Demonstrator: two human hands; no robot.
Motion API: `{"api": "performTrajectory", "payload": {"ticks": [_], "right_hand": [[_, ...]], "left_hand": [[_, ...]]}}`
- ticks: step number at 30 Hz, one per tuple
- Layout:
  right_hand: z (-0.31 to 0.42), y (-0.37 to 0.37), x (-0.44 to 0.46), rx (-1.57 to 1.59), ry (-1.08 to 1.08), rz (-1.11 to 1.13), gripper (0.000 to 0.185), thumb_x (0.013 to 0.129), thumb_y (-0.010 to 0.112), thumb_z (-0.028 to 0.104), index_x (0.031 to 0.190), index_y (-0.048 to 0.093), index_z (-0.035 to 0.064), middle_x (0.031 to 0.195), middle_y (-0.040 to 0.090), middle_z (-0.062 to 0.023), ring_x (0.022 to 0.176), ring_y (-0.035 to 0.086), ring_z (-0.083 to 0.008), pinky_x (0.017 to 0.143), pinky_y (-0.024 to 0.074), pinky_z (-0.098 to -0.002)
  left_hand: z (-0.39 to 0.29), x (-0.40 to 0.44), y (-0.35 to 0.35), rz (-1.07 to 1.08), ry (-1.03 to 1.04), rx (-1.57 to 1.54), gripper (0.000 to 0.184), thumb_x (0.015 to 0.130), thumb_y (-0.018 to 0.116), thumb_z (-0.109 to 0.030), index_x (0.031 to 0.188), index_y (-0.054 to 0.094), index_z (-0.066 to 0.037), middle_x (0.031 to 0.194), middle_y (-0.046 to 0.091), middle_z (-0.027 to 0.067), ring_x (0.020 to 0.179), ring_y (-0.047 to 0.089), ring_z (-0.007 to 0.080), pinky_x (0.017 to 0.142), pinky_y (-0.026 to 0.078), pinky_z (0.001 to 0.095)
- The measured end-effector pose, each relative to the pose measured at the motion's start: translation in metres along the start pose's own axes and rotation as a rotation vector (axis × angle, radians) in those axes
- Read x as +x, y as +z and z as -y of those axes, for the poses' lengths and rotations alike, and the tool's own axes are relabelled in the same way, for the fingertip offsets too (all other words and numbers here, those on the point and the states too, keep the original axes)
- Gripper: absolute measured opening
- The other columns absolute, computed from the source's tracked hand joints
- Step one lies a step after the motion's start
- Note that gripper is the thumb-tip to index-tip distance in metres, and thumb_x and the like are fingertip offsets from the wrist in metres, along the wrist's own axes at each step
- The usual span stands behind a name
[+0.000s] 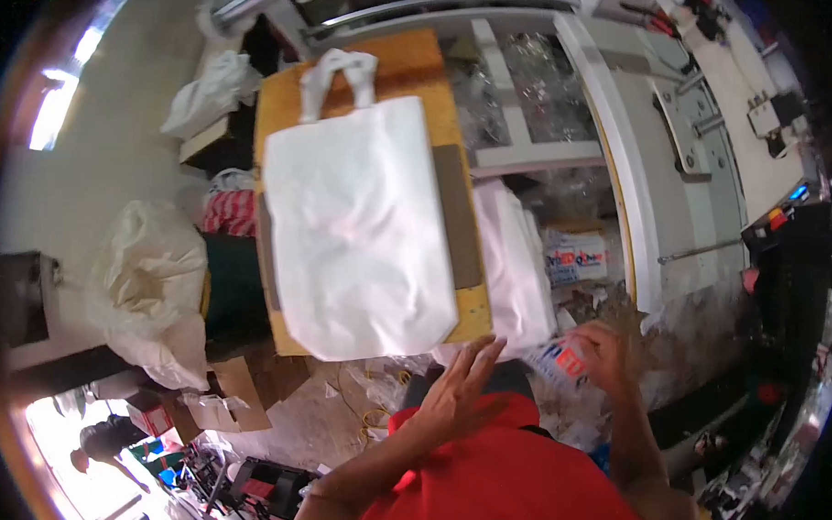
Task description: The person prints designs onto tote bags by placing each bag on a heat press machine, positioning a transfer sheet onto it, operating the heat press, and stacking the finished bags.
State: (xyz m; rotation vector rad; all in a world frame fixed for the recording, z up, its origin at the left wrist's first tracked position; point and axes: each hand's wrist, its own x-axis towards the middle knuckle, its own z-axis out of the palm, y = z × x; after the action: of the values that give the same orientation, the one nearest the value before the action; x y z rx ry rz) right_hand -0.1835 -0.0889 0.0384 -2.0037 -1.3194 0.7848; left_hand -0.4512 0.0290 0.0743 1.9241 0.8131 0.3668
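A white cloth bag (360, 230) with its handles at the far end lies flat on a yellow board (464, 203). Just below the board's near right corner is my left hand (464, 387), its fingers extended and apart, with nothing seen in it. My right hand (604, 352), slightly blurred, is closed on a small printed sheet (562, 360) with red and blue letters. More white fabric (517, 266) hangs to the right of the board, behind the sheet.
A white machine frame (614, 161) runs along the right. White plastic bags (151, 269) are at the left, near an open cardboard box (237, 395). Another printed package (576, 256) lies beneath the frame. A person (111, 440) is at the lower left.
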Motion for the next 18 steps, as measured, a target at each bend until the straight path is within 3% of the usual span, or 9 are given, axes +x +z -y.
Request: {"api": "performTrajectory", "payload": {"ticks": [1, 4, 5, 6, 8, 10, 11, 13, 18], "right_hand": [[0.033, 0.005, 0.001, 0.146, -0.025, 0.071, 0.014, 0.090, 0.068, 0.008, 0.102, 0.073, 0.0027, 0.097, 0.072, -0.0176, 0.085, 0.070, -0.0351, 0.076, 0.0549, -0.0401], [0.104, 0.029, 0.033, 0.014, -0.244, 0.121, 0.021, 0.090, 0.070, 0.008, 0.111, 0.072, 0.0030, 0.094, 0.073, -0.0143, 0.076, 0.069, -0.0288, 0.070, 0.0543, -0.0354], [0.137, 0.033, 0.046, 0.047, -0.165, 0.163, 0.028, 0.090, 0.071, 0.010, 0.118, 0.069, 0.0033, 0.094, 0.074, -0.0131, 0.074, 0.068, -0.0266, 0.069, 0.0540, -0.0349], [0.165, 0.033, 0.060, 0.080, -0.081, 0.205, 0.036, 0.090, 0.072, 0.011, 0.125, 0.066, 0.0036, 0.094, 0.074, -0.0118, 0.073, 0.067, -0.0244, 0.068, 0.0536, -0.0345], [0.168, 0.053, 0.093, 0.156, -0.174, 0.064, 0.050, 0.089, 0.075, 0.014, 0.135, 0.058, 0.0041, 0.094, 0.073, -0.0121, 0.072, 0.063, -0.0225, 0.071, 0.0531, -0.0359], [0.162, 0.076, 0.126, 0.143, -0.292, -0.202, 0.048, 0.088, 0.075, 0.015, 0.132, 0.058, 0.0030, 0.099, 0.070, -0.0129, 0.082, 0.064, -0.0243, 0.078, 0.0523, -0.0381], [0.161, 0.089, 0.138, 0.137, -0.304, -0.212, 0.048, 0.088, 0.075, 0.015, 0.132, 0.058, 0.0030, 0.099, 0.070, -0.0129, 0.082, 0.064, -0.0243, 0.078, 0.0523, -0.0381], [0.162, 0.118, 0.156, 0.016, -0.404, -0.486, 0.041, 0.087, 0.074, 0.013, 0.125, 0.060, 0.0044, 0.107, 0.065, -0.0144, 0.098, 0.061, -0.0298, 0.087, 0.0496, -0.0414], [0.165, 0.171, 0.174, -0.270, -0.569, -0.480, 0.034, 0.083, 0.073, 0.010, 0.116, 0.065, 0.0062, 0.116, 0.060, -0.0144, 0.112, 0.055, -0.0350, 0.098, 0.0441, -0.0458]], "left_hand": [[0.002, 0.001, -0.017, -0.025, 0.015, 0.012, 0.048, 0.088, 0.071, -0.015, 0.132, 0.057, -0.005, 0.121, 0.063, 0.0185, 0.112, 0.063, 0.0358, 0.095, 0.053, 0.0424], [0.019, -0.003, -0.070, 0.137, -0.285, -0.249, 0.034, 0.094, 0.067, -0.007, 0.126, 0.061, -0.001, 0.100, 0.073, 0.0139, 0.097, 0.071, 0.0186, 0.083, 0.058, 0.0337], [0.039, -0.007, -0.089, 0.079, -0.316, -0.234, 0.030, 0.095, 0.068, -0.009, 0.123, 0.063, 0.000, 0.092, 0.074, 0.0121, 0.092, 0.072, 0.0171, 0.081, 0.057, 0.0314], [0.064, -0.009, -0.103, -0.143, -0.172, -0.194, 0.027, 0.093, 0.069, -0.011, 0.118, 0.066, -0.002, 0.083, 0.072, 0.0110, 0.073, 0.066, 0.0124, 0.070, 0.055, 0.0296], [0.090, 0.000, -0.153, -0.324, -0.290, -0.173, 0.031, 0.092, 0.070, -0.009, 0.122, 0.064, -0.003, 0.082, 0.072, 0.0093, 0.074, 0.067, 0.0113, 0.069, 0.054, 0.0284], [0.121, 0.012, -0.191, -0.494, -0.239, -0.133, 0.035, 0.090, 0.069, -0.006, 0.124, 0.062, -0.002, 0.080, 0.071, 0.0088, 0.072, 0.067, 0.0119, 0.066, 0.053, 0.0281], [0.176, 0.024, -0.196, -0.568, -0.196, -0.218, 0.036, 0.089, 0.069, -0.006, 0.124, 0.062, -0.001, 0.080, 0.071, 0.0101, 0.072, 0.068, 0.0142, 0.066, 0.053, 0.0294], [0.182, 0.040, -0.215, -0.611, -0.280, -0.123, 0.041, 0.090, 0.069, -0.006, 0.129, 0.057, 0.002, 0.086, 0.071, 0.0125, 0.072, 0.068, 0.0148, 0.064, 0.054, 0.0286], [0.203, 0.067, -0.222, -0.661, -0.271, 0.013, 0.041, 0.089, 0.070, -0.012, 0.126, 0.059, 0.002, 0.088, 0.072, 0.0149, 0.077, 0.070, 0.0228, 0.068, 0.055, 0.0352]]}}
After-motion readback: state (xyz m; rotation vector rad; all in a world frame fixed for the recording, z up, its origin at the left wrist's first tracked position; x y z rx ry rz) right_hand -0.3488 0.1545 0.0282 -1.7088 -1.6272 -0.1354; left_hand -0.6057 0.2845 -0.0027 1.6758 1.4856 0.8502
